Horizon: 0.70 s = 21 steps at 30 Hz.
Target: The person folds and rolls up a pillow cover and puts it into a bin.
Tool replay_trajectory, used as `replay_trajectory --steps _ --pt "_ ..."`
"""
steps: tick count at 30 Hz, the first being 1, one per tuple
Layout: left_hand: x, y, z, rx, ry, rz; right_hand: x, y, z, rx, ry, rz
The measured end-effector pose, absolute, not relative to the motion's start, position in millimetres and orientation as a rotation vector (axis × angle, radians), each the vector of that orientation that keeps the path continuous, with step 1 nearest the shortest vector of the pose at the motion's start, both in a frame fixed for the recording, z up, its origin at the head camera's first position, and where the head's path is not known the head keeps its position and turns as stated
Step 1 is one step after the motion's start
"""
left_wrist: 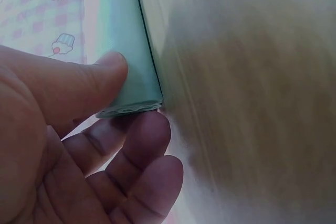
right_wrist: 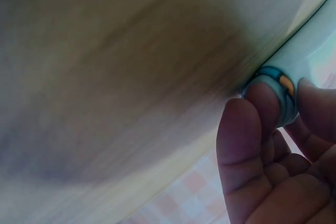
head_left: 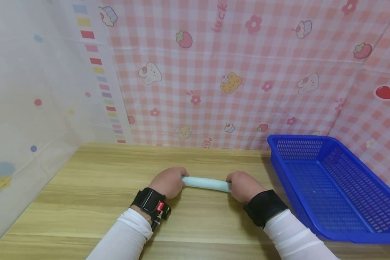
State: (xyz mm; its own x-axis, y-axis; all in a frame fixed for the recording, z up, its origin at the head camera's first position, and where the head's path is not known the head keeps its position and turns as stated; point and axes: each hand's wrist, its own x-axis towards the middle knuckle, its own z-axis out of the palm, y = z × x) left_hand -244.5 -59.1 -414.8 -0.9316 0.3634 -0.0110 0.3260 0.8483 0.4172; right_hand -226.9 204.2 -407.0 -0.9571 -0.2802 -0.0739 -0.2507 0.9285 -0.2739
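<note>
A pale mint-green sheet rolled into a slim tube point(head_left: 206, 183) lies crosswise between my two hands, close over the wooden table. My left hand point(head_left: 169, 182) holds its left end. In the left wrist view, the thumb point(left_wrist: 113, 72) presses on the side of the roll point(left_wrist: 123, 35), and fingertips sit at its end, where thin layers show. My right hand point(head_left: 245, 187) pinches the other end. In the right wrist view, a fingertip touches the coiled end of the roll point(right_wrist: 310, 51), which bears a blue and orange printed patch, with the thumb against its side.
A blue plastic basket point(head_left: 299, 195) with perforated walls stands on the right of the wooden table point(head_left: 100, 195), beside my right forearm. A pink checked cloth point(head_left: 208, 65) with cartoon prints hangs behind the table. White printed cloth point(head_left: 29, 83) covers the left side.
</note>
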Motion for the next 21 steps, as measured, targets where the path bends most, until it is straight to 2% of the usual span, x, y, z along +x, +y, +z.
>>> replay_trajectory --steps 9,16,21 --pt "-243.5 -58.9 -415.3 0.574 2.953 0.63 -228.3 203.9 -407.5 -0.499 3.005 -0.311" --pt "-242.7 -59.1 -415.9 0.591 2.962 0.597 -228.3 195.2 -407.6 -0.707 3.127 -0.104" --pt "-242.0 -58.6 -415.2 0.6 2.972 0.582 -228.1 183.0 -405.5 -0.747 3.119 -0.108"
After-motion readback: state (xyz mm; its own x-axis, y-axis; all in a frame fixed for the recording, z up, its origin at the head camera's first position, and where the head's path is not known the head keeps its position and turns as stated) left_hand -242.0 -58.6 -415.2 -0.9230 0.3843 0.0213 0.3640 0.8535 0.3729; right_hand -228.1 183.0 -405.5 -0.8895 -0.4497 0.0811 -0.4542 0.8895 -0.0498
